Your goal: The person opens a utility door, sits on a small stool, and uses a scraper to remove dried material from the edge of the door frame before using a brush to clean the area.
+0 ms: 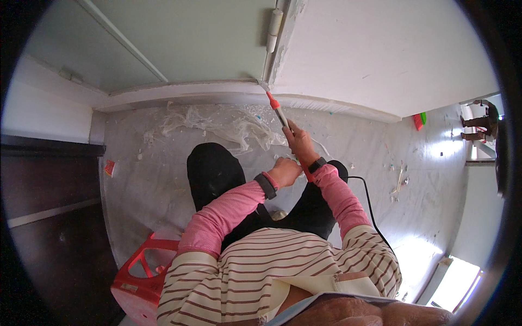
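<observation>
My right hand (pixel 302 140) grips the handle of a long scraper (pixel 281 116) with a red collar. Its thin metal blade (pixel 263 84) meets the lower corner where a pale green door panel (pixel 212 40) joins the white frame. My left hand (pixel 285 171) is curled just below my right wrist, beside a red piece (pixel 308 175) partly covered by my right arm. Whether its fingers hold anything is hidden. A crumpled clear plastic sheet (pixel 228 126) lies on the floor beyond my knees, with white flakes around it.
A red plastic stool (pixel 138 281) stands behind my left elbow. A dark panel (pixel 53 195) borders the left side. Scraps (pixel 399 179) and a red-and-green brush (pixel 419 121) lie on the right floor. Another person (pixel 481 120) is far right. A black cable (pixel 369 203) runs along my right arm.
</observation>
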A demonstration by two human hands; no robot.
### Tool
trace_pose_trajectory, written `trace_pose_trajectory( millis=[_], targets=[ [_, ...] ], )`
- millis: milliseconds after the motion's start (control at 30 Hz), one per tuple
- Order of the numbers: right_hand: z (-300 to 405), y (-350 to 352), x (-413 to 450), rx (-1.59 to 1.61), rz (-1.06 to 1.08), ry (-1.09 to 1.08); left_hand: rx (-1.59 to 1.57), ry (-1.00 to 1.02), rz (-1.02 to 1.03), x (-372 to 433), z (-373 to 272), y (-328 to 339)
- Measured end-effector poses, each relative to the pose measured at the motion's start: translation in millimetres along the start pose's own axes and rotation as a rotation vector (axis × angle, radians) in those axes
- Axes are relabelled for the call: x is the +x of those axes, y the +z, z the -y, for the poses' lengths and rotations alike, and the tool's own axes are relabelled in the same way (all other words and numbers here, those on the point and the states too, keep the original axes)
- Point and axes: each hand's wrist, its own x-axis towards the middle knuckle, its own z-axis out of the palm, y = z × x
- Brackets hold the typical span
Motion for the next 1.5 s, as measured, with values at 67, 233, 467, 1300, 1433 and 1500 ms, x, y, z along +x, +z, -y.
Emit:
trace_pose_trajectory(
  millis=[67,233,467,1300,1433,1500],
  targets=[
    [7.7,-0.9,-1.6,0.08,0.024,0.052,0.019,0.0,0.025,0.7,-0.5,-1.6],
    [35.4,-14.7,-3.3,0.271,0.118,0.292,0.013,-0.009,0.004,-1.0,1.6,3.5],
    [27.1,-21.1,-4.7,0.053,0.147,0.091,0.061,0.005,-0.044,-3.1,0.0,3.8],
    [51.6,-55.1,12.4,0.142,0.407,0.165,0.056,-0.079,-0.02,-12.5,2.3,-6.6],
    [46.1,-34.2,14.0,0.434,0.471,0.298,0.08,-0.154,-0.144,-16.2,-0.4,-14.8],
    [35.9,-20.5,15.5,0.528,0.5,0.378,0.074,-0.198,-0.175,-17.8,3.1,-12.0]
  ],
)
